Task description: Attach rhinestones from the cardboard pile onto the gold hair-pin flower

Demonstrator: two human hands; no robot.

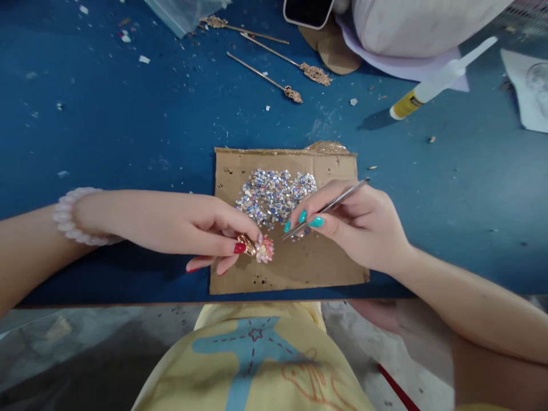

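Between thumb and fingers, my left hand (201,225) pinches a small gold ornament (261,249) with a cluster of pink and clear stones at its right end. My right hand (355,222) grips a pair of metal tweezers (338,201) like a pen. The tweezers' tips point down and left, a short way right of the ornament and apart from it. Whether they hold a stone is too small to tell. Beneath both hands lies a cardboard sheet (321,268), bearing a spread pile of glittering rhinestones (274,191).
Several gold hairpins (278,85) lie at the back of the blue table (128,114). To their right are a phone (307,11), a pale rounded bag (419,25) and a white glue bottle (436,83) with a yellow label. A clear plastic bag (184,14) rests at the back.
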